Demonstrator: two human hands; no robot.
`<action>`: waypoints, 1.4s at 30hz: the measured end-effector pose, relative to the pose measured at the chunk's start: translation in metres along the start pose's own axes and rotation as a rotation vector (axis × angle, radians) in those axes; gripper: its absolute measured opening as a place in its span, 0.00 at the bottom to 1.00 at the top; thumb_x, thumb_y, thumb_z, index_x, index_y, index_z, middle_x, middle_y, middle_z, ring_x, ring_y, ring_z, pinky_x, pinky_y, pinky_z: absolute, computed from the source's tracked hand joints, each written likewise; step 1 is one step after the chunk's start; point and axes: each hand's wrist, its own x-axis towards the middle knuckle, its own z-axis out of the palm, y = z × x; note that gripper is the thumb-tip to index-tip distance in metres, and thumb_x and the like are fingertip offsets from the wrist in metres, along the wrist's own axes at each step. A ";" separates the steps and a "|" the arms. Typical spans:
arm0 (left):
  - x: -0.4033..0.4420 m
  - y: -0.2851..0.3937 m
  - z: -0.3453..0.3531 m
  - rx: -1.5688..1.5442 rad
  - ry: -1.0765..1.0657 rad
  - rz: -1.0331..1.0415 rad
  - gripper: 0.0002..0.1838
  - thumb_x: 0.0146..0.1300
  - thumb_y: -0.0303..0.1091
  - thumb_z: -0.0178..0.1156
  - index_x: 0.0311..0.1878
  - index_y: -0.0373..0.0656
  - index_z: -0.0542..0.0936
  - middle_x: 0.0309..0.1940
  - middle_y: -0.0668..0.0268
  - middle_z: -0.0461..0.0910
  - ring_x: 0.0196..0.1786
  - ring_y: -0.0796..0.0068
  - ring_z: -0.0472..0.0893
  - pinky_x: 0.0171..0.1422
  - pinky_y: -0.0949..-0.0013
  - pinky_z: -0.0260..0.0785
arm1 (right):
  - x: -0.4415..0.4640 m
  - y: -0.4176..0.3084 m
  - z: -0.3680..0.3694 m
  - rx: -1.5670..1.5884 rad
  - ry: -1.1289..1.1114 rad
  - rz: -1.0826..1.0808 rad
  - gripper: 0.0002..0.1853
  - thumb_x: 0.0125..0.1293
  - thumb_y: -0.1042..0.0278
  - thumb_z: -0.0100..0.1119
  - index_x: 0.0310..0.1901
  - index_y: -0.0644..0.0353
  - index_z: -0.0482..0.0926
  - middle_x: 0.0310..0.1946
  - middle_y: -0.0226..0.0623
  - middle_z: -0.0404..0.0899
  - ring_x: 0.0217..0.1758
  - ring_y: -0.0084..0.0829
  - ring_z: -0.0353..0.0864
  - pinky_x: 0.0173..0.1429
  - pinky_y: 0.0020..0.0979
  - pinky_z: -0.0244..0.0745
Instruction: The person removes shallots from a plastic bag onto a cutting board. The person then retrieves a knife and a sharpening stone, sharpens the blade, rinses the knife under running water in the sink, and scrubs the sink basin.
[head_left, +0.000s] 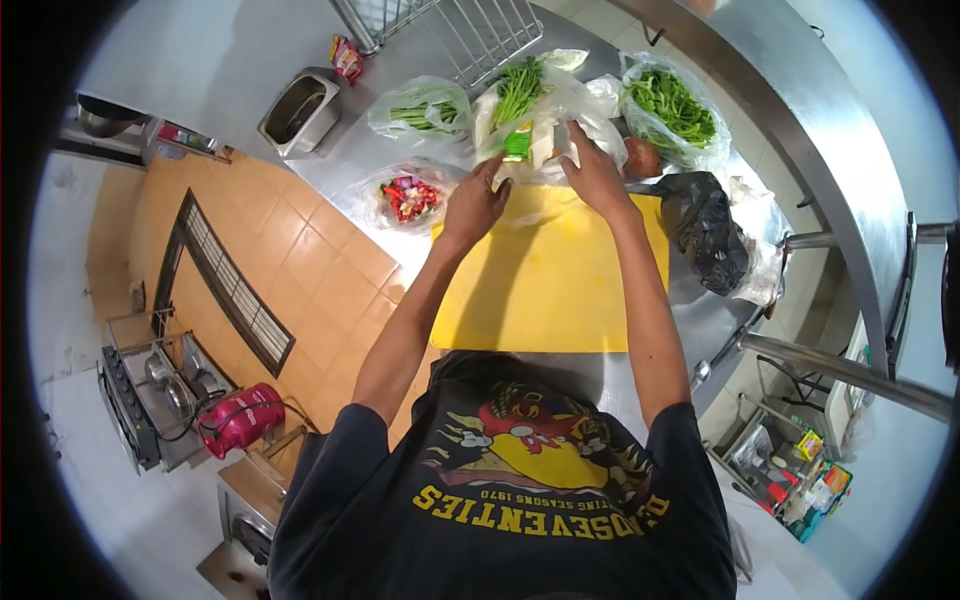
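My left hand (478, 203) is at the near left edge of a clear plastic bag (600, 130), its fingers apart. My right hand (597, 172) reaches over the bag's right part with fingers spread. Between the hands lie a green and white packet (518, 143) and something pale. A bunch of green stalks (519, 92) rests at the back of the bag. The yellow cutting board (550, 280) lies below both hands. Left of my left hand is a bag of chopped red chillies and onions (409, 198).
Green beans in a bag (422, 112) and a metal container (300, 112) stand at the left. Bagged leafy greens (670, 108), a brown round item (641, 158) and a black plastic bag (705, 230) are at the right. A wire rack (470, 35) stands behind.
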 end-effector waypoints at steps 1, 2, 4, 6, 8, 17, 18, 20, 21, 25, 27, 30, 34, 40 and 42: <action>-0.005 0.014 -0.012 -0.118 -0.031 -0.078 0.22 0.66 0.33 0.56 0.64 0.44 0.72 0.49 0.50 0.80 0.43 0.57 0.83 0.43 0.59 0.75 | -0.005 0.001 0.001 0.094 0.022 -0.048 0.30 0.66 0.65 0.55 0.68 0.59 0.62 0.60 0.53 0.73 0.60 0.54 0.73 0.62 0.46 0.69; -0.012 0.022 -0.019 -0.236 -0.060 -0.155 0.19 0.67 0.32 0.55 0.61 0.43 0.75 0.46 0.51 0.82 0.41 0.60 0.84 0.42 0.62 0.75 | -0.008 0.002 0.000 0.096 -0.019 -0.035 0.28 0.66 0.66 0.55 0.67 0.60 0.64 0.60 0.54 0.73 0.60 0.54 0.74 0.62 0.46 0.69; -0.025 0.010 -0.023 -0.404 0.245 -0.184 0.12 0.69 0.32 0.52 0.47 0.38 0.81 0.33 0.57 0.82 0.30 0.73 0.79 0.37 0.69 0.71 | -0.015 0.006 0.000 0.099 -0.106 -0.009 0.25 0.66 0.67 0.56 0.64 0.61 0.68 0.59 0.55 0.73 0.59 0.53 0.74 0.61 0.46 0.69; -0.039 -0.033 -0.029 -0.520 0.546 -0.157 0.11 0.70 0.32 0.51 0.44 0.36 0.80 0.29 0.60 0.80 0.26 0.75 0.76 0.35 0.69 0.70 | -0.025 0.008 0.004 0.189 -0.071 0.005 0.21 0.68 0.67 0.56 0.61 0.62 0.73 0.54 0.50 0.78 0.53 0.45 0.79 0.58 0.39 0.72; -0.046 -0.054 -0.050 -0.416 0.614 -0.308 0.11 0.70 0.32 0.50 0.43 0.35 0.79 0.26 0.63 0.77 0.27 0.79 0.73 0.35 0.72 0.68 | -0.033 0.011 0.009 0.272 -0.032 0.018 0.17 0.69 0.67 0.56 0.57 0.62 0.77 0.49 0.46 0.82 0.48 0.37 0.83 0.54 0.33 0.75; -0.032 -0.105 -0.067 0.253 0.243 -0.212 0.16 0.56 0.35 0.65 0.45 0.38 0.80 0.39 0.48 0.80 0.44 0.45 0.78 0.51 0.51 0.70 | -0.058 -0.021 -0.002 0.313 0.066 -0.073 0.13 0.68 0.71 0.54 0.52 0.64 0.80 0.46 0.50 0.83 0.49 0.46 0.82 0.55 0.37 0.75; -0.031 -0.109 -0.065 0.253 0.247 -0.202 0.15 0.57 0.35 0.65 0.45 0.37 0.80 0.39 0.48 0.81 0.44 0.47 0.78 0.50 0.53 0.71 | -0.061 -0.020 -0.002 0.304 0.076 -0.076 0.13 0.69 0.71 0.54 0.52 0.64 0.80 0.46 0.50 0.83 0.49 0.46 0.82 0.55 0.37 0.75; -0.030 -0.117 -0.064 0.255 0.253 -0.178 0.15 0.59 0.36 0.64 0.46 0.37 0.80 0.40 0.49 0.81 0.43 0.50 0.80 0.49 0.56 0.72 | -0.067 -0.019 0.000 0.283 0.085 -0.084 0.13 0.69 0.71 0.54 0.52 0.64 0.80 0.46 0.50 0.83 0.50 0.46 0.82 0.55 0.37 0.74; -0.031 -0.114 -0.069 0.168 0.222 -0.249 0.15 0.61 0.35 0.63 0.47 0.37 0.79 0.40 0.51 0.82 0.43 0.55 0.80 0.49 0.59 0.72 | -0.070 -0.021 0.000 0.273 0.090 -0.088 0.13 0.68 0.71 0.54 0.52 0.64 0.80 0.46 0.50 0.82 0.50 0.46 0.82 0.55 0.37 0.74; -0.043 -0.126 -0.079 -0.304 0.162 -0.411 0.13 0.68 0.34 0.58 0.52 0.39 0.79 0.41 0.62 0.83 0.42 0.72 0.80 0.48 0.70 0.71 | -0.076 -0.033 0.008 0.304 0.094 -0.096 0.13 0.68 0.71 0.54 0.52 0.63 0.80 0.45 0.50 0.82 0.49 0.46 0.82 0.55 0.38 0.75; -0.051 -0.121 -0.083 -0.610 0.148 -0.436 0.13 0.72 0.34 0.53 0.56 0.43 0.78 0.40 0.71 0.81 0.41 0.80 0.78 0.48 0.76 0.70 | -0.076 -0.036 0.014 0.323 0.075 -0.090 0.13 0.68 0.71 0.54 0.52 0.63 0.80 0.45 0.50 0.83 0.49 0.45 0.82 0.54 0.38 0.75; -0.056 -0.095 -0.099 -0.845 0.184 -0.589 0.15 0.72 0.35 0.51 0.58 0.43 0.76 0.40 0.71 0.81 0.42 0.81 0.78 0.48 0.79 0.70 | -0.074 -0.032 0.024 0.282 0.071 -0.083 0.14 0.68 0.69 0.54 0.52 0.63 0.79 0.45 0.50 0.83 0.49 0.45 0.81 0.54 0.39 0.75; -0.049 -0.107 -0.102 -0.812 0.184 -0.567 0.19 0.72 0.35 0.50 0.63 0.41 0.73 0.40 0.70 0.80 0.40 0.81 0.77 0.49 0.77 0.70 | -0.067 -0.027 0.032 0.279 -0.009 -0.064 0.15 0.68 0.68 0.55 0.53 0.64 0.78 0.47 0.51 0.82 0.50 0.48 0.80 0.55 0.41 0.74; -0.017 -0.125 -0.108 -0.525 0.193 -0.432 0.24 0.69 0.36 0.52 0.67 0.43 0.70 0.36 0.67 0.80 0.35 0.78 0.77 0.43 0.74 0.71 | -0.051 -0.038 0.035 0.263 -0.009 -0.098 0.16 0.68 0.68 0.55 0.55 0.64 0.78 0.49 0.51 0.81 0.52 0.50 0.79 0.57 0.41 0.73; -0.011 -0.127 -0.112 -0.389 0.150 -0.383 0.23 0.69 0.36 0.53 0.67 0.45 0.71 0.35 0.65 0.81 0.36 0.77 0.78 0.44 0.72 0.71 | -0.048 -0.047 0.037 0.290 0.005 -0.118 0.16 0.68 0.68 0.55 0.54 0.63 0.78 0.49 0.51 0.81 0.52 0.50 0.79 0.57 0.41 0.73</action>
